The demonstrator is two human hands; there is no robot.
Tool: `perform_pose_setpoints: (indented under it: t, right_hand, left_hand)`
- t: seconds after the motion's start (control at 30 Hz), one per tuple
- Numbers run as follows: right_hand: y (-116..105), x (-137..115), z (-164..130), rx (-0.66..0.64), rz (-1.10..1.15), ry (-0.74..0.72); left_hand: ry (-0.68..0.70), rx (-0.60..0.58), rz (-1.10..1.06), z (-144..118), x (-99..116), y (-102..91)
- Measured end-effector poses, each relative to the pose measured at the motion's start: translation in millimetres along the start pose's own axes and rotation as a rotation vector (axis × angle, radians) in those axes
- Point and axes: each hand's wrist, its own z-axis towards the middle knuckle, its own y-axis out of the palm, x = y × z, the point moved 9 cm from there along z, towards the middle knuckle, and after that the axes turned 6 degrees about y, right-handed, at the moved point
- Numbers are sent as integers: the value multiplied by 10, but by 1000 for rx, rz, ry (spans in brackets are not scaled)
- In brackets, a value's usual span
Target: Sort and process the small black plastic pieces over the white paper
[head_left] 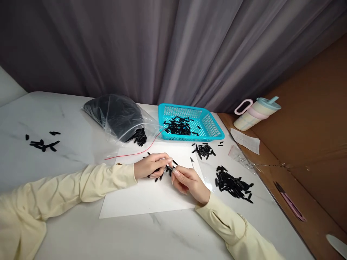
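My left hand (151,165) rests on a white sheet of paper (146,196), its fingers closed over several small black plastic pieces. My right hand (189,182) meets it from the right, and one black piece (170,168) is pinched between the fingertips of both hands. A small blade tip (192,160) sticks up just behind my right hand; whether that hand holds it I cannot tell. Both arms wear pale yellow sleeves.
A turquoise basket (210,124) with black pieces stands behind the paper, next to a clear zip bag (116,115) full of them. Loose piles lie at right (234,185), centre (204,150) and far left (43,144). A pastel cup (256,112) and cardboard (311,144) border the right.
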Motion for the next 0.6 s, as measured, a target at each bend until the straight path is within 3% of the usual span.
perform_pose_setpoints:
  t: [0.33,0.6]
  right_hand:
    - [5,43,16,-112,333,89]
    - [-5,66,17,-105,436,138]
  left_hand:
    - [-39,-51,234,-66,17,27]
    - [-30,-51,223,-86,22,16]
